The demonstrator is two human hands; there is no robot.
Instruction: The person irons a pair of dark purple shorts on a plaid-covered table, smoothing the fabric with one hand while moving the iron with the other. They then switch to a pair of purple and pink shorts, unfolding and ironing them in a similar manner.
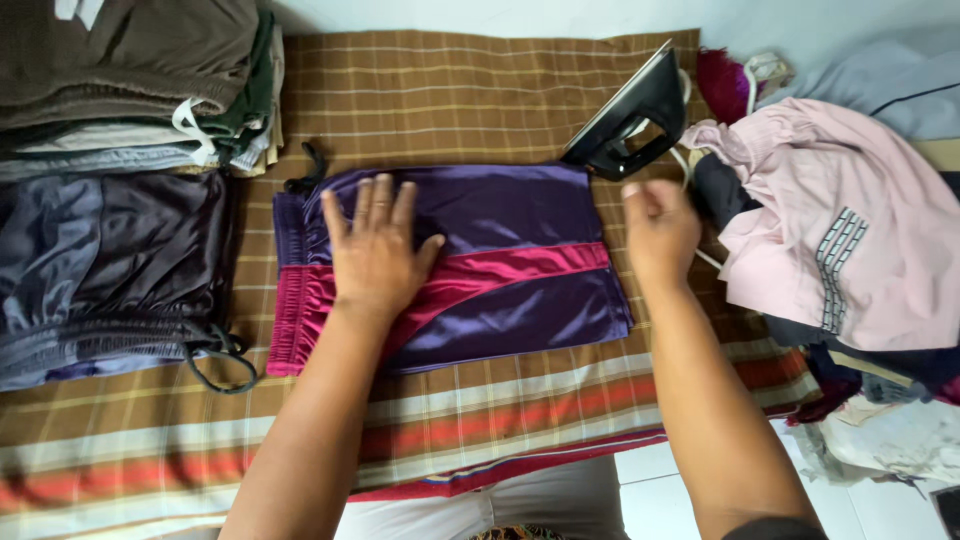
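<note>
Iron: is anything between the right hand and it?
Nothing visible stands in the way. The right hand hovers just below and right of the black iron, which stands on its heel at the far edge of the purple shorts. Only bare checked cloth lies between them. The left hand lies flat on the shorts.

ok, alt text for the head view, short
A person's left hand presses flat on folded purple and magenta shorts on a checked cloth, while the right hand hovers loosely closed near an upright black iron. Folded clothes are stacked left; a loose pile lies right.
</note>
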